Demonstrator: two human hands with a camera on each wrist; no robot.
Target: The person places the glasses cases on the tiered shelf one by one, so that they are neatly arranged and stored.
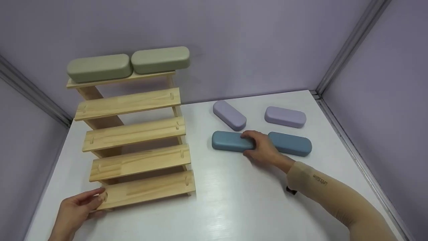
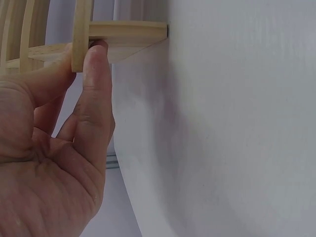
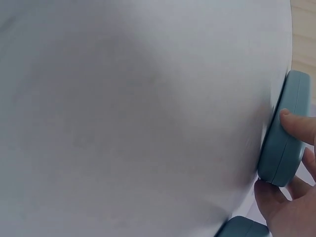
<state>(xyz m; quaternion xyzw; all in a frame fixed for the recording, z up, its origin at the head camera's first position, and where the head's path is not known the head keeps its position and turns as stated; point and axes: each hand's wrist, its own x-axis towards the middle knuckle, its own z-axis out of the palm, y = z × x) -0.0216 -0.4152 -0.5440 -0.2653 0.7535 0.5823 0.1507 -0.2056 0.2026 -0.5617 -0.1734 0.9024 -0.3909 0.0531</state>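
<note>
My left hand (image 1: 76, 210) pinches the left end of the lowest shelf on a stepped wooden rack (image 1: 147, 188). In the left wrist view, thumb and fingers (image 2: 96, 74) lie on either side of the shelf board's end. My right hand (image 1: 263, 149) grips the right end of a blue glasses case (image 1: 229, 141) lying on the table. The right wrist view shows the thumb on the near side of this case (image 3: 282, 153), with other fingers around its end and far side. A second blue glasses case (image 1: 292, 144) lies just right of that hand.
Two green glasses cases (image 1: 100, 67) sit end to end on the rack's top shelf. Behind the blue cases, two purple glasses cases, one angled (image 1: 229, 114) and one nearly straight (image 1: 285, 116), lie on the white table (image 1: 227, 207). Pale walls (image 1: 250, 43) surround the table's back and sides.
</note>
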